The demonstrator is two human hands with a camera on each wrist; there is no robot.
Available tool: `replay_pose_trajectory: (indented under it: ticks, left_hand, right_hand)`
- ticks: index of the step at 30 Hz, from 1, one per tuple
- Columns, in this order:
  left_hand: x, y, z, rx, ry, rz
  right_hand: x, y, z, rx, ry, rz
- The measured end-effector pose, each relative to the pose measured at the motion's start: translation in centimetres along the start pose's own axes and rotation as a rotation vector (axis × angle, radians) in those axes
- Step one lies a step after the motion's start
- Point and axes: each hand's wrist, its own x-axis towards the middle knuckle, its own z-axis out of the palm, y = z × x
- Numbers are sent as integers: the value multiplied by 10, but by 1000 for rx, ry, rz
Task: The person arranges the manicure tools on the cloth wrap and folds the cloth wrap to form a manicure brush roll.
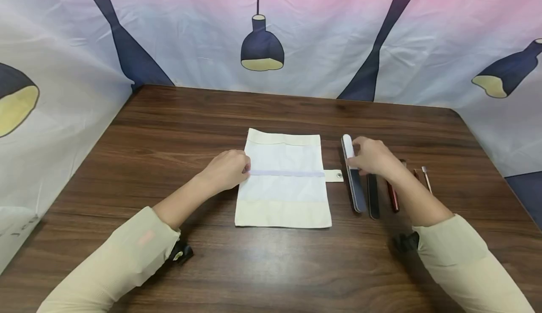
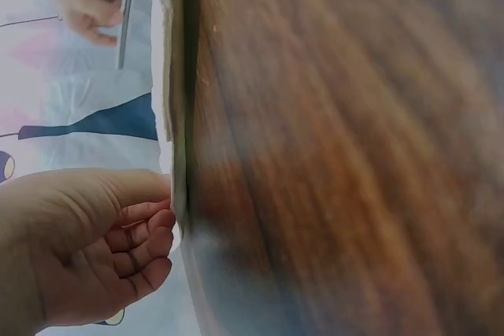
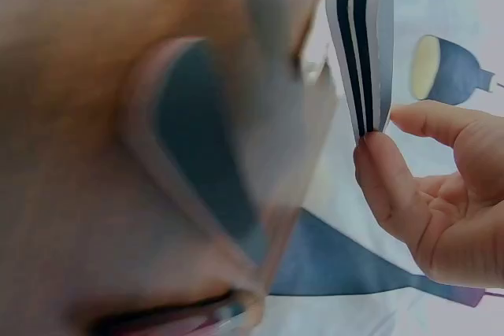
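Observation:
An unfolded cream cloth pouch (image 1: pixel 283 214) lies flat, with pale inner pockets and a snap tab (image 1: pixel 333 175) sticking out to the right. My left hand (image 1: pixel 228 169) pinches its left edge; in the left wrist view the thumb presses on the cloth edge (image 2: pixel 177 171). With thumb and fingertips, my right hand (image 1: pixel 372 155) holds a long nail buffer (image 1: pixel 359 195), white at one end and grey at the other. Dark and light layers show along the side of the buffer (image 3: pixel 358 53) in the right wrist view, where it is raised off the table.
Right of the buffer lies a black nail file (image 1: pixel 373 197). Beyond it are a dark red slim tool (image 1: pixel 393 196) and a thin white-tipped stick (image 1: pixel 426 179), partly behind my right forearm. A printed cloth curtain (image 1: pixel 203 35) borders the brown wooden table (image 1: pixel 262 280).

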Motion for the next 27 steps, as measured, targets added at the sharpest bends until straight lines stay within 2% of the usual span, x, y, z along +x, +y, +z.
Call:
replay_pose_trajectory:
  ticks: [7, 16, 21, 27]
  left_hand:
    - [0, 0, -2, -14, 9, -6]
    - [-2, 0, -4, -50, 11, -16]
    - [-2, 0, -3, -66, 4, -31]
    - [-3, 0, -3, -83, 19, -34]
  right_hand:
    - [14, -28, -16, 106, 108, -36]
    - [36, -71, -22, 229, 194, -60]
    - [51, -95, -15, 375, 265, -75]
    - [67, -119, 10, 582, 379, -69]
